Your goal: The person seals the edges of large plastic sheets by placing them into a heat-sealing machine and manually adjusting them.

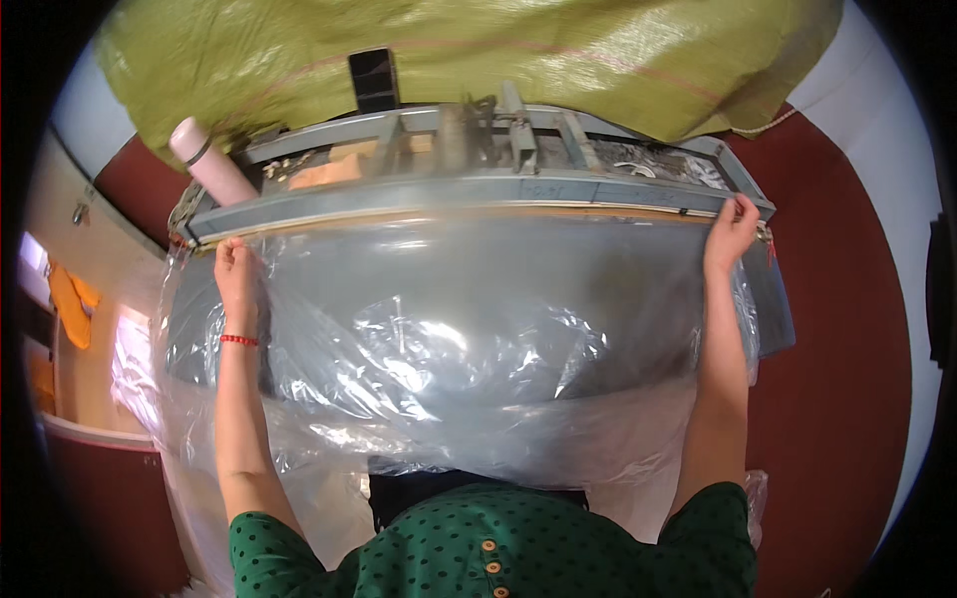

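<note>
A wide sheet of clear plastic film (pixel 429 344) lies over a grey work surface and hangs down toward my body. Its far edge runs along the long sealing bar (pixel 478 191) of a grey metal machine. My left hand (pixel 234 264), with a red bead bracelet on the wrist, pinches the film near the bar's left end. At the bar's right end my right hand (pixel 733 231) has its fingers closed on the film's other corner. Between the hands the film is spread out, with shiny wrinkles in its nearer half.
A pink bottle (pixel 214 164) leans in the machine's left tray. Behind the frame, a dark phone (pixel 374 80) stands against a yellow-green tarp (pixel 558 55). Orange scraps (pixel 327 171) lie in a compartment. Dark red floor (pixel 837 349) shows at the right, an open doorway at the left.
</note>
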### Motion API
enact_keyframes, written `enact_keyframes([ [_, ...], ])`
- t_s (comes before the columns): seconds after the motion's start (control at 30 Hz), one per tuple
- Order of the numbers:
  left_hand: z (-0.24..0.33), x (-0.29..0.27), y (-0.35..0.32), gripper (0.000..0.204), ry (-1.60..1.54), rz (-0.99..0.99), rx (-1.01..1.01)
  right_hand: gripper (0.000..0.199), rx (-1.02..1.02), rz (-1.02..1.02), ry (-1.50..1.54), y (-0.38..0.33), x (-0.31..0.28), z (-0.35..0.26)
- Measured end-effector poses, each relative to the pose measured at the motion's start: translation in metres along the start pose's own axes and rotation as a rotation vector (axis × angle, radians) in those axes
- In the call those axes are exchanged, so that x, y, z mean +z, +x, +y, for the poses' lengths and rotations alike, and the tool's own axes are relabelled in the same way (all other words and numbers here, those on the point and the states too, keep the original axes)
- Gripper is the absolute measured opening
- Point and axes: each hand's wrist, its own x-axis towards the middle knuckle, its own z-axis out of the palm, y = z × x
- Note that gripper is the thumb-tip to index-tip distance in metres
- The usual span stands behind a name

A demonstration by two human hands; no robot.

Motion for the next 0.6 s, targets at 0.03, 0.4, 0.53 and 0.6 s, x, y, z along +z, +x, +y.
enact_keyframes([
  [0.03,0.016,-0.002,-0.013,0.005,-0.081,-0.068,0.018,0.021,-0.052,-0.113,0.066,-0.012,0.005,-0.036],
  [0.4,0.083,-0.108,-0.066,0.016,0.239,0.038,0.084,0.020,0.157,-1.283,0.701,-0.153,0.030,-0.233],
  [0.53,0.054,-0.162,-0.100,0.032,0.949,-0.120,0.000,0.021,0.277,-0.980,0.342,-0.119,0.009,-0.130],
  [0.6,0.053,-0.170,-0.137,0.035,1.141,-0.187,-0.007,0.021,0.179,-0.751,0.149,-0.094,-0.021,-0.061],
])
